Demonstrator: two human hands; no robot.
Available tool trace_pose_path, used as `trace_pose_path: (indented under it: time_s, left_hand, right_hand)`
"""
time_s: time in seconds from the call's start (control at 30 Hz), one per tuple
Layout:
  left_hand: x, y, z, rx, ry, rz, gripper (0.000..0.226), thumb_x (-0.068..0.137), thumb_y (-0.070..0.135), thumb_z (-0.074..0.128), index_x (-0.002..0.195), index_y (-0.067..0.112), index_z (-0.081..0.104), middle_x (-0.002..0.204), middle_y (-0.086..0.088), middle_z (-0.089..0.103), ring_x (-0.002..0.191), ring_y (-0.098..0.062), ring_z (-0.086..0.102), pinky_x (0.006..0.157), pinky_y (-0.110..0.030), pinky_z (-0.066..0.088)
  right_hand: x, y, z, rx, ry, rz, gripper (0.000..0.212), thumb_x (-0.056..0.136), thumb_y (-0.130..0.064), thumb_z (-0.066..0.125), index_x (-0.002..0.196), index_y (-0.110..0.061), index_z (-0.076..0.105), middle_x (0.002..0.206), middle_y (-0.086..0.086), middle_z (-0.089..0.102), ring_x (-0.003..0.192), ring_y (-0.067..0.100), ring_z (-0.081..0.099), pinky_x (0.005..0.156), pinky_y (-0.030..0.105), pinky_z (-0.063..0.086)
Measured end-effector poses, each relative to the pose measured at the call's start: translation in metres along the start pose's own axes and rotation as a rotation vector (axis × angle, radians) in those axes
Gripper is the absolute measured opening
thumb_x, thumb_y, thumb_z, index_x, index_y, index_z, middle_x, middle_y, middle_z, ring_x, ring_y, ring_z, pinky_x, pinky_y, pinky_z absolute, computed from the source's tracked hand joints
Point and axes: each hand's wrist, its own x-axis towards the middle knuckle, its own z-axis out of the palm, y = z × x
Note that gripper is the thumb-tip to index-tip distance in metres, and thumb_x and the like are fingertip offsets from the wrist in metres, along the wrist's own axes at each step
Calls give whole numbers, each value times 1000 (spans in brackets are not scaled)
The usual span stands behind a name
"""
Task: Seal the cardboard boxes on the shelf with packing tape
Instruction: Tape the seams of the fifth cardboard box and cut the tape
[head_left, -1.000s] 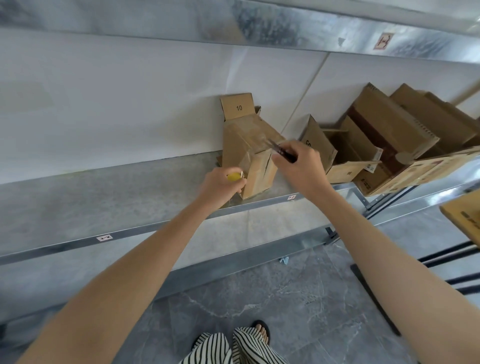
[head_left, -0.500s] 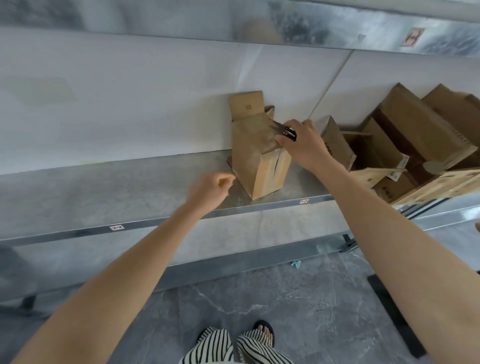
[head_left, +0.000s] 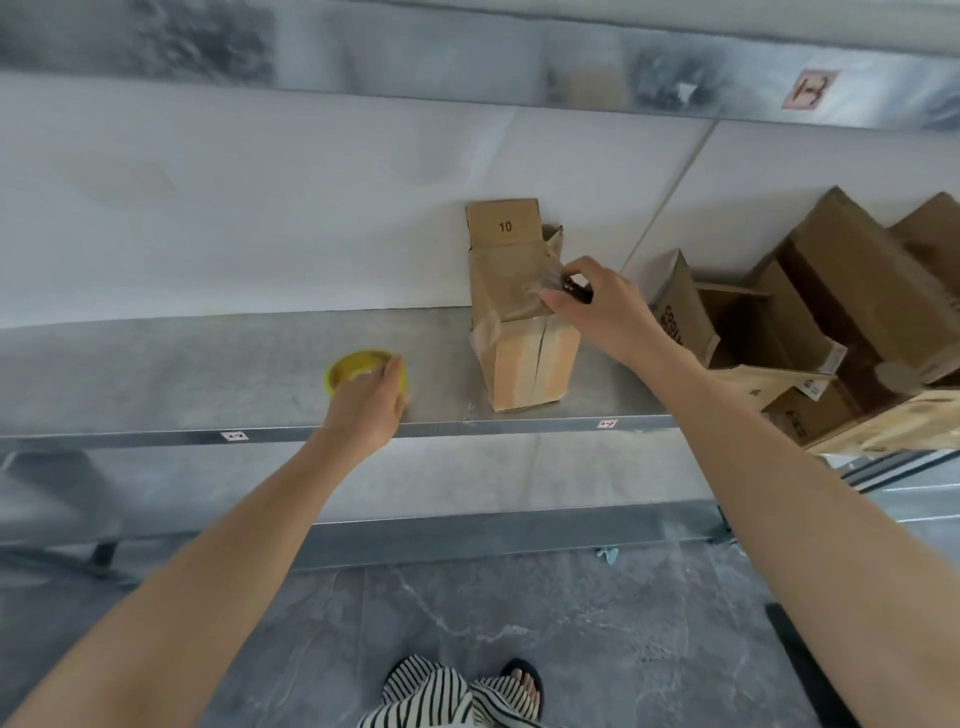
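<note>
Under the left hand (head_left: 366, 404) the tape roll (head_left: 347, 367) sits half-hidden.

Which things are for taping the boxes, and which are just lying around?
For the job: box marked 10, yellow tape roll gripped by the left hand, dark tool in the right hand, open boxes.
Lying about: blue scrap on the floor, sticker on the shelf.

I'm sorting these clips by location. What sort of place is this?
Probably a storeroom or small warehouse packing area: a long metal shelf with small tags on its front edge, several cardboard boxes standing on it, some open, and a yellow tape roll under the left hand.
</note>
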Motion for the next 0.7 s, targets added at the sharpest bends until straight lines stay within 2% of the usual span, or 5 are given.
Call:
trace_pose_path:
  time_s: [0.1,0.2,0.33,0.47,0.7]
  left_hand:
    - [-4,-1,11,-80,-235,-78,70,93,26,54,150,12,15,144,-8,41,125,-35,42,96,-41,37]
    - [0,11,-2,-71,-193,-175,67,90,31,55,148,19,23,150,-7,29,134,-37,26,108,-42,23]
    - [7,62,-40,-547,207,-223,32,97,33,45,119,15,60,131,-8,50,116,-24,44,93,-28,30]
    - [13,110,-67,-1255,4,-385,31,79,49,57,80,18,63,98,-4,58,95,-17,50,78,-26,31]
    - [17,132,-40,-1182,384,-407,13,92,18,54,80,18,48,86,3,60,91,-24,59,84,-40,48]
  right_hand:
    - [-3,2,0,47,-2,-10,32,86,-49,59,106,-26,53,85,-11,55,70,2,51,54,21,35]
    - [-6,6,-1,119,-6,-7,31,85,-48,60,103,-24,53,80,-13,53,66,2,50,53,21,34]
    - [-8,13,-1,174,-6,-3,33,84,-50,61,102,-25,51,79,-13,55,65,4,51,53,22,34]
    - [-6,17,-1,194,14,-18,36,82,-51,63,100,-22,51,73,-15,52,62,2,47,52,21,32]
    - [-6,23,3,238,38,-44,33,83,-50,62,96,-23,49,68,-13,48,56,1,47,44,11,32]
